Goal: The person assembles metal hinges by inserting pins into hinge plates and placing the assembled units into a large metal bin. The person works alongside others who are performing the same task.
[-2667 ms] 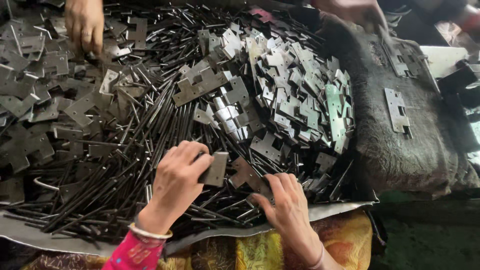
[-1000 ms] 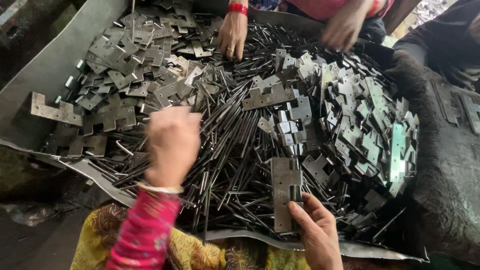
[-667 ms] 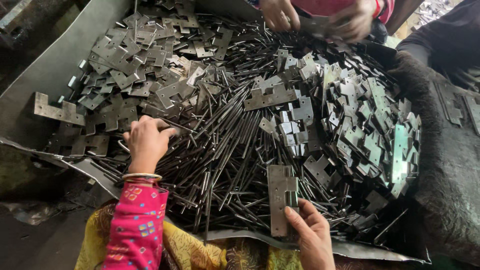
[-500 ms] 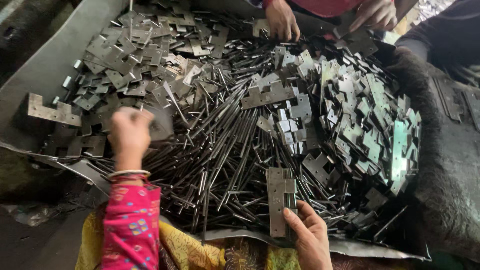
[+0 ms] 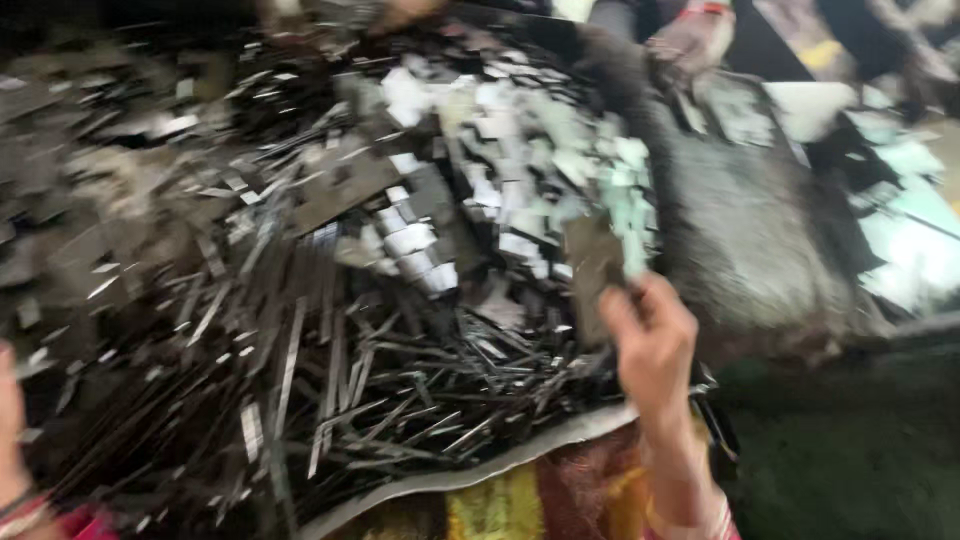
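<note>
Blurry metal tray (image 5: 560, 440) heaped with thin rods (image 5: 330, 390) and flat plates. Right hand (image 5: 650, 340), around 4 o'clock, pinches a hinge plate (image 5: 592, 270), lifted above the heap. Left hand (image 5: 10, 420) barely shows at 8 o'clock, fingers can't be made out. Looks mid-sorting; next needs a steady carry.

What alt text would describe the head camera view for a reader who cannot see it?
In a motion-blurred view, the person's right hand holds up a flat metal plate above a pile of thin dark metal rods and small metal plates. The left hand barely shows at the left edge, and another person's hand works at the far side.
</note>
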